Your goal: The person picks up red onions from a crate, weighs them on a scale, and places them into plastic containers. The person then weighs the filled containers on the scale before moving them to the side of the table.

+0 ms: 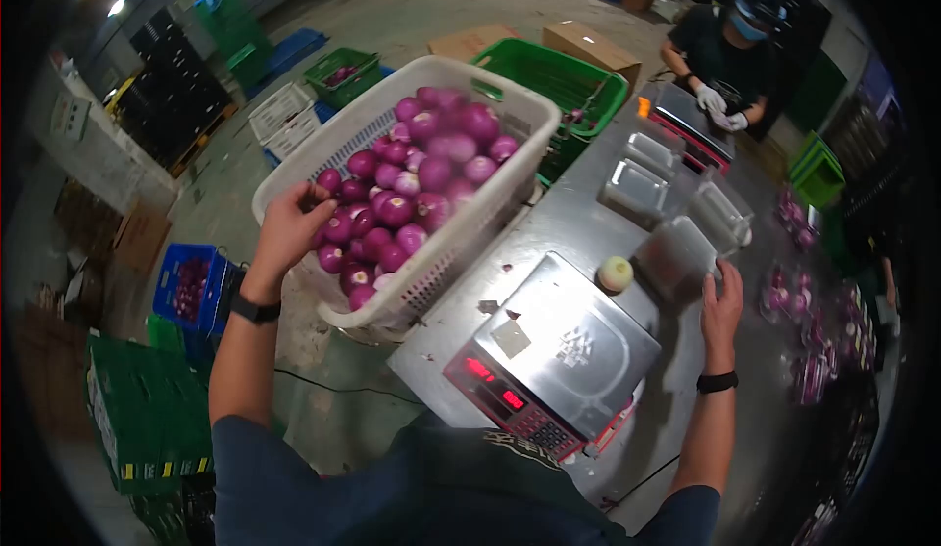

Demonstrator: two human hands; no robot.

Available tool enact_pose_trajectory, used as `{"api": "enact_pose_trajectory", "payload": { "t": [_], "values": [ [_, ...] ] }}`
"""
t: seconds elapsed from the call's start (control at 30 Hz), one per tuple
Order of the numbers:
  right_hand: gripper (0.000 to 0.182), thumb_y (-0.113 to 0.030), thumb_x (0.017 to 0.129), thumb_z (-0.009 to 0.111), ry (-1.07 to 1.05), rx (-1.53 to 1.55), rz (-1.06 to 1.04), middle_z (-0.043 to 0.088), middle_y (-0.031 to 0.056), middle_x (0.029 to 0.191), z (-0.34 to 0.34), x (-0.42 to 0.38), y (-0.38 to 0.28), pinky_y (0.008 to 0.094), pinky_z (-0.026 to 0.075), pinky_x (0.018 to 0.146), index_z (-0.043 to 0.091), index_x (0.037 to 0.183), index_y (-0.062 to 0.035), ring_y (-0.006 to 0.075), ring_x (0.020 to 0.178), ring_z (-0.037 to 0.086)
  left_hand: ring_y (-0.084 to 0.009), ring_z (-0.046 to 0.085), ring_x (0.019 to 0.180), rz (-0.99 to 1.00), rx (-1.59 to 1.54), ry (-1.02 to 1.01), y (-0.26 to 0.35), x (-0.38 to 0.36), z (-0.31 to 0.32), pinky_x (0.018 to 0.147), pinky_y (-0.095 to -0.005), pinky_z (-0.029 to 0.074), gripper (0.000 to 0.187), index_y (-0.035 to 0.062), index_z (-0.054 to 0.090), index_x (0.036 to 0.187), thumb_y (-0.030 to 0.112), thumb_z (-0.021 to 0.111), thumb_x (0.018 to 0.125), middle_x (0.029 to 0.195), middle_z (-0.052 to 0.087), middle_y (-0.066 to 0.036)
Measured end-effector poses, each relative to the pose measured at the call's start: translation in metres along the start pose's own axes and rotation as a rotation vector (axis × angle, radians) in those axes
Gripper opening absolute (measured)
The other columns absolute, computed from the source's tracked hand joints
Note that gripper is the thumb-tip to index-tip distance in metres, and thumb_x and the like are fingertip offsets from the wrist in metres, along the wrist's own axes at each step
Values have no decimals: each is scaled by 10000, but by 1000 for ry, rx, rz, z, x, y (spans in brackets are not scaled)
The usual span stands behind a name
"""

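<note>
My left hand (296,221) reaches over the near left rim of a white plastic basket (470,227) heaped with peeled red onions (396,211). Its fingers are bent beside the onions, thumb and fingertips apart, with no onion visible between them. On the metal table, my right hand (723,303) has its thumb and fingers at the right edge of a clear plastic tray (676,255) and appears to grip it. One pale, whitish onion (616,273) sits between that tray and a digital scale (573,340). The scale's plate carries no onion, and its red display is lit.
More clear trays (642,185) stand farther along the metal table (534,237). Across it, a masked co-worker (735,61) in white gloves works at another scale (691,124). Green crates (554,85) lie behind the basket; a blue crate (191,289) of onions is at left.
</note>
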State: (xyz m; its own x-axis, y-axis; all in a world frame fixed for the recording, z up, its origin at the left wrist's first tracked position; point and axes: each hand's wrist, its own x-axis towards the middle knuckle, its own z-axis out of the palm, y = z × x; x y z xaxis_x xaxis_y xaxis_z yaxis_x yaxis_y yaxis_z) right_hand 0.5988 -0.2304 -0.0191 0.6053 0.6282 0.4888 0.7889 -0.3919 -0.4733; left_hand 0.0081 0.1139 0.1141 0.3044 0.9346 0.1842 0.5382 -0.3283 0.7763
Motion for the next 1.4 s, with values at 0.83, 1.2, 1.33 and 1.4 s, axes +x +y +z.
{"api": "enact_pose_trajectory", "payload": {
  "t": [0.83, 1.2, 1.33, 1.4],
  "values": [
    [363, -154, 680, 899, -602, -62, -117, 578, 128, 735, 43, -88, -215, 432, 483, 632, 553, 743, -64, 341, 704, 597, -369, 588, 1026, 716, 322, -592, -79, 137, 166, 880, -476, 515, 410, 67, 632, 1128, 114, 768, 744, 1088, 607, -136],
    [367, -142, 699, 897, -556, 153, 147, 684, 133, 947, 38, -131, -300, 389, 543, 810, 663, 958, -29, 316, 901, 670, -374, 580, 1035, 800, 341, -651, -86, 140, 225, 861, -487, 526, 345, 121, 659, 1140, 145, 712, 800, 1106, 605, -151],
    [326, -86, 727, 871, -508, 152, 138, 688, 125, 949, 42, -122, -313, 361, 545, 799, 650, 956, -14, 281, 867, 671, -383, 583, 1063, 771, 393, -576, -100, 139, 253, 865, -486, 544, 390, 154, 665, 1171, 132, 720, 785, 1166, 605, -159],
    [322, -79, 730, 870, -489, 162, 141, 693, 126, 952, 46, -120, -317, 363, 547, 798, 652, 958, -12, 279, 869, 675, -386, 582, 1070, 754, 368, -578, -103, 139, 253, 868, -486, 544, 394, 149, 667, 1167, 126, 721, 777, 1179, 603, -162]
  ]
}}
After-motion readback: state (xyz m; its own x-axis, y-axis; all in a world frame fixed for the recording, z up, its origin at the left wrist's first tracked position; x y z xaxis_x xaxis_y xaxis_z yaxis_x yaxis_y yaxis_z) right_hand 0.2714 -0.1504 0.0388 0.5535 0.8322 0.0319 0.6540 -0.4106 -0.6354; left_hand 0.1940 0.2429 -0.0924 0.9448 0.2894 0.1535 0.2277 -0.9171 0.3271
